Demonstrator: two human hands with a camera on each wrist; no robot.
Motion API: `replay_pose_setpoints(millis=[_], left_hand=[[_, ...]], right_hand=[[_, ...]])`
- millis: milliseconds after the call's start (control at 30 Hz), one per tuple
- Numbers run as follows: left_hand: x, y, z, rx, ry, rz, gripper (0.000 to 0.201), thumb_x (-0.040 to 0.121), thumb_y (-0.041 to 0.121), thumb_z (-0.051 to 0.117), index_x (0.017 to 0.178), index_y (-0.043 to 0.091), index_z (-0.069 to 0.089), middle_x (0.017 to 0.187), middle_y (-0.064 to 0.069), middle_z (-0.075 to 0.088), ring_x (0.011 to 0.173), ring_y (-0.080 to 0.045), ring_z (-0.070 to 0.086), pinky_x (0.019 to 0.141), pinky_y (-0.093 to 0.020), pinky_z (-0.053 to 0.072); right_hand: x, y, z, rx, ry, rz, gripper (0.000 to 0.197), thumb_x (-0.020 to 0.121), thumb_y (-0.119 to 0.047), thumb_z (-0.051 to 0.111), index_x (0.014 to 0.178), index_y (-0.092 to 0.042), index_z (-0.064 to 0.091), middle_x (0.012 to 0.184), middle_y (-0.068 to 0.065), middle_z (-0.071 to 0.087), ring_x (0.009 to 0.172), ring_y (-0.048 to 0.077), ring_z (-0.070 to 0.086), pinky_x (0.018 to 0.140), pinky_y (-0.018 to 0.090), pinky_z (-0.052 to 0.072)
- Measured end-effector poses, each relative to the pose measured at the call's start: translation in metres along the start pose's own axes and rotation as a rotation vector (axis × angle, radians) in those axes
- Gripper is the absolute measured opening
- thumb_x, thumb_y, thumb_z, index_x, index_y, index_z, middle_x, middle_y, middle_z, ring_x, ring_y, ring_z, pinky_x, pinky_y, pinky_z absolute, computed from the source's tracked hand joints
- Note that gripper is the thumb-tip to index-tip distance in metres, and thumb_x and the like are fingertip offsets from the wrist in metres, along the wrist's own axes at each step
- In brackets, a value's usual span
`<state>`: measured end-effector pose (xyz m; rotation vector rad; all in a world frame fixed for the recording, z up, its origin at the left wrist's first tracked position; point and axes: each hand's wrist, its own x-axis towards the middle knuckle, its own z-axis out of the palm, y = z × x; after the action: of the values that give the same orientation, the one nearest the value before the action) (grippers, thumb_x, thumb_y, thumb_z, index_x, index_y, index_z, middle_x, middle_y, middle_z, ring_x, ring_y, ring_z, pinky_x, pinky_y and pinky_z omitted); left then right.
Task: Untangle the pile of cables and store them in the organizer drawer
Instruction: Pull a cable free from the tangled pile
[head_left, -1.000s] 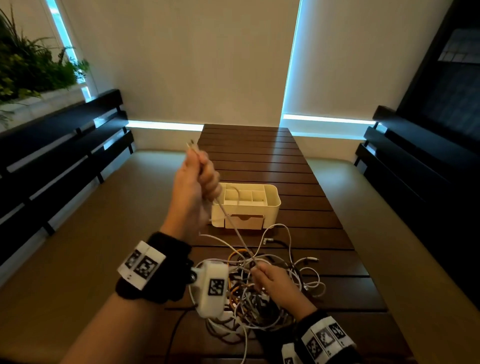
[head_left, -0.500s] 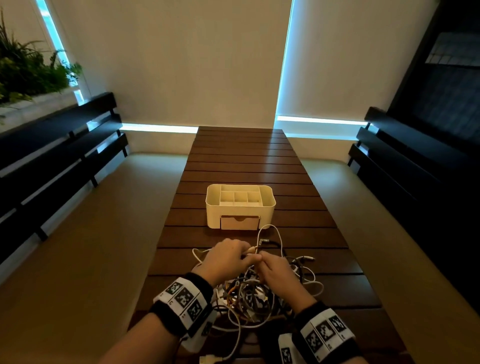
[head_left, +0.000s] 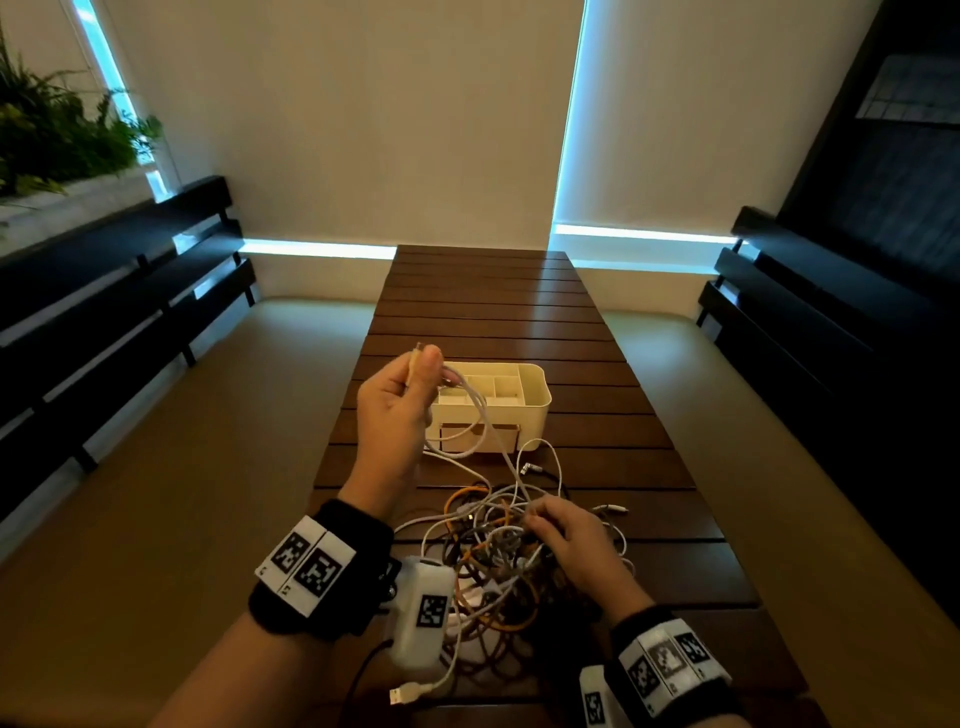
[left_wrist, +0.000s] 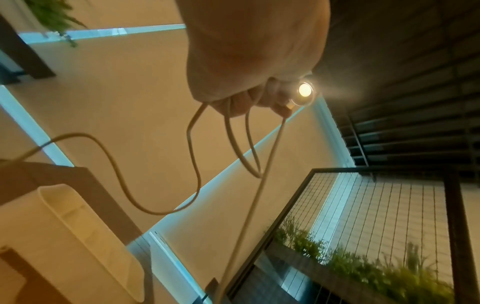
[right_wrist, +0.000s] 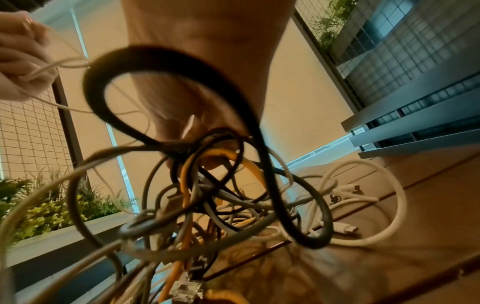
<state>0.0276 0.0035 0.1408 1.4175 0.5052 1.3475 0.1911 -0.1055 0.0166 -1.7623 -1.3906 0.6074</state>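
A tangled pile of cables (head_left: 493, 561), white, grey, orange and black, lies on the near part of the wooden slat table (head_left: 488, 312). My left hand (head_left: 423, 374) is raised above it in front of the cream organizer (head_left: 535, 395). It grips a few loops of a white cable (head_left: 483, 415), whose plug end pokes up past the thumb. The left wrist view shows the white cable loops (left_wrist: 233, 139) hanging from the curled fingers (left_wrist: 239, 102). My right hand (head_left: 540, 519) sits on the pile, fingers curled into the cables (right_wrist: 207, 195). The organizer drawer (head_left: 478, 439) faces me; it looks shut.
A loose USB plug (head_left: 402, 693) lies at the table's near edge. More white cable ends (head_left: 613, 509) trail right of the pile. Cushioned benches with dark slat backs (head_left: 104, 312) run along both sides. Plants (head_left: 52, 135) stand at the far left.
Half a second ago both hands were down at the pile. My left hand has since risen with loops of the white cable; my right hand has stayed on the pile.
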Motion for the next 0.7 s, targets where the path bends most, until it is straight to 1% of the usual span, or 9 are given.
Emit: replay_pose_setpoints(millis=[100, 167, 200, 300, 367, 467, 567, 633, 700], left_hand=[[0.005, 0.002, -0.007, 0.005, 0.005, 0.013, 0.031, 0.09, 0.04, 0.054, 0.065, 0.029, 0.069, 0.052, 0.006, 0.048, 0.047, -0.004, 0.037, 0.046, -0.018, 0.033], [0.008, 0.0, -0.005, 0.263, -0.121, 0.025, 0.015, 0.088, 0.034, 0.063, 0.075, 0.036, 0.069, 0.07, 0.001, 0.059, 0.065, -0.009, 0.055, 0.061, -0.025, 0.047], [0.008, -0.004, -0.003, 0.464, -0.181, -0.006, 0.01, 0.085, 0.029, 0.068, 0.09, 0.037, 0.068, 0.086, 0.004, 0.06, 0.079, -0.01, 0.058, 0.07, -0.028, 0.048], [-0.003, -0.024, 0.001, 0.95, -0.211, -0.091, 0.072, 0.074, 0.027, 0.078, 0.135, 0.034, 0.04, 0.12, 0.012, 0.034, 0.093, -0.005, 0.046, 0.073, -0.015, 0.041], [-0.018, -0.039, 0.002, 0.957, -0.28, -0.028, 0.068, 0.072, 0.032, 0.079, 0.13, 0.037, 0.044, 0.13, 0.012, 0.034, 0.089, -0.003, 0.048, 0.065, -0.008, 0.041], [-0.035, -0.06, 0.005, 0.869, -0.437, -0.118, 0.026, 0.079, 0.05, 0.066, 0.101, 0.039, 0.064, 0.135, 0.017, 0.036, 0.097, -0.004, 0.057, 0.084, -0.03, 0.054], [-0.041, -0.065, 0.006, 0.811, -0.534, -0.361, 0.052, 0.074, 0.074, 0.045, 0.102, 0.035, 0.066, 0.141, 0.014, 0.027, 0.114, -0.013, 0.051, 0.093, -0.032, 0.042], [-0.043, -0.063, 0.007, 0.779, -0.575, -0.388, 0.065, 0.066, 0.076, 0.05, 0.109, 0.03, 0.066, 0.139, 0.015, 0.024, 0.117, -0.007, 0.042, 0.094, -0.03, 0.039], [-0.046, -0.066, 0.007, 0.844, -0.598, -0.301, 0.061, 0.066, 0.07, 0.065, 0.114, 0.032, 0.065, 0.14, 0.018, 0.021, 0.113, -0.003, 0.042, 0.096, -0.029, 0.043]], right_hand=[[0.003, 0.002, -0.002, -0.075, 0.038, -0.003, 0.008, 0.088, -0.014, 0.06, 0.087, -0.016, 0.068, 0.092, -0.012, 0.051, 0.085, -0.002, 0.051, 0.076, 0.011, 0.037], [0.008, 0.002, -0.006, -0.198, 0.089, 0.014, 0.012, 0.085, -0.019, 0.065, 0.089, -0.011, 0.072, 0.096, -0.011, 0.048, 0.094, 0.004, 0.045, 0.084, 0.015, 0.036], [0.01, -0.001, -0.008, -0.247, 0.128, 0.019, 0.013, 0.084, -0.022, 0.066, 0.088, -0.012, 0.073, 0.095, -0.01, 0.049, 0.094, 0.006, 0.043, 0.085, 0.019, 0.036], [0.012, -0.016, -0.015, -0.165, 0.274, -0.025, 0.013, 0.084, -0.02, 0.066, 0.08, -0.009, 0.071, 0.083, -0.007, 0.055, 0.078, 0.003, 0.049, 0.071, 0.016, 0.037], [0.012, -0.027, -0.018, -0.1, 0.359, -0.049, 0.016, 0.088, -0.018, 0.06, 0.076, -0.009, 0.065, 0.076, -0.002, 0.059, 0.069, 0.004, 0.053, 0.062, 0.014, 0.039], [0.015, -0.037, -0.022, -0.069, 0.433, -0.049, 0.022, 0.095, -0.019, 0.048, 0.076, -0.009, 0.054, 0.067, 0.001, 0.058, 0.059, 0.01, 0.052, 0.052, 0.018, 0.039], [0.015, -0.04, -0.023, -0.06, 0.434, -0.043, 0.02, 0.097, -0.022, 0.041, 0.083, -0.011, 0.051, 0.07, 0.002, 0.06, 0.062, 0.015, 0.058, 0.055, 0.021, 0.046], [0.013, -0.039, -0.023, -0.092, 0.409, -0.035, 0.021, 0.097, -0.025, 0.041, 0.086, -0.011, 0.052, 0.069, 0.002, 0.06, 0.062, 0.018, 0.059, 0.059, 0.037, 0.05], [0.014, -0.038, -0.025, -0.165, 0.36, -0.025, 0.022, 0.095, -0.03, 0.044, 0.084, -0.014, 0.054, 0.07, -0.002, 0.06, 0.069, 0.017, 0.057, 0.064, 0.037, 0.048]])
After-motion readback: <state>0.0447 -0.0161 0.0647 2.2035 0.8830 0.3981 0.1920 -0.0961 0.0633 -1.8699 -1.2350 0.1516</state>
